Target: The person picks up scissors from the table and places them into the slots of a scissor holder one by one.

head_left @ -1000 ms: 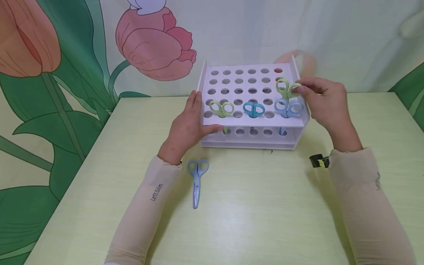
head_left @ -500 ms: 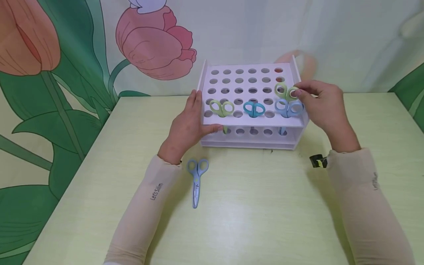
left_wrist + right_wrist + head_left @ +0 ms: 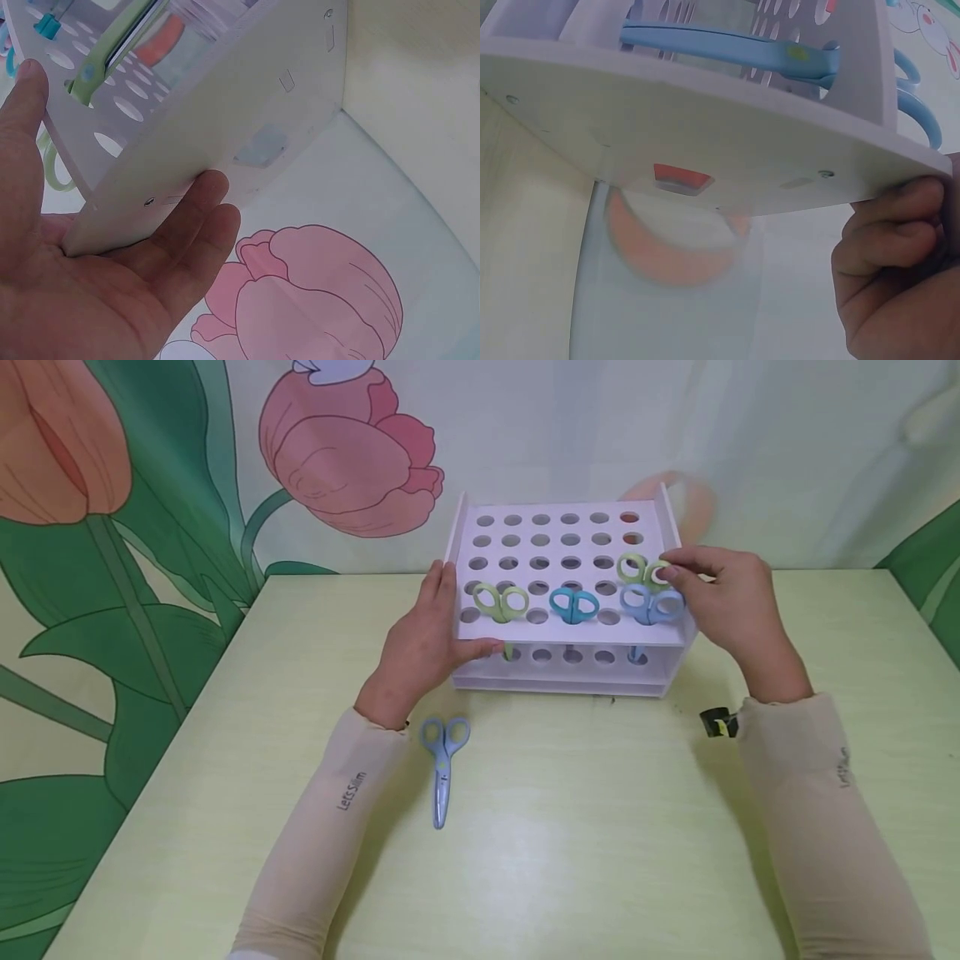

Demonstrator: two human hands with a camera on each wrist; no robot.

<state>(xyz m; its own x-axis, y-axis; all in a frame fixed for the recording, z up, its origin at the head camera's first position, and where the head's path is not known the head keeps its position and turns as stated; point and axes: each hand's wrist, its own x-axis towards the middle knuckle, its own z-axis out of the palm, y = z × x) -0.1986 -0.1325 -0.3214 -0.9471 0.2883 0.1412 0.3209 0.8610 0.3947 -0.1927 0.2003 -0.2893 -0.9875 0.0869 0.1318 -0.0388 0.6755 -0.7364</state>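
A white rack (image 3: 555, 631) with rows of round holes stands on the table. My left hand (image 3: 423, 647) grips its front left corner, thumb along the front edge and fingers against the outer side panel, as the left wrist view confirms. At the right side, my right hand (image 3: 731, 597) pinches one handle loop of light green scissors (image 3: 633, 568), whose blades are hidden behind light blue scissors (image 3: 651, 604) standing in the front row. Also in the front row are teal scissors (image 3: 574, 606) in the middle and another green pair (image 3: 501, 602) at the left.
Blue scissors (image 3: 442, 772) lie on the pale table (image 3: 570, 827) in front of the rack, blades toward me. A wall with painted tulips (image 3: 352, 460) rises close behind the rack. A small black object (image 3: 718, 722) sits beside my right cuff.
My right hand has lowered slightly with the green scissors, whose loops now sit closer to the rack top. The left hand keeps its hold on the rack.
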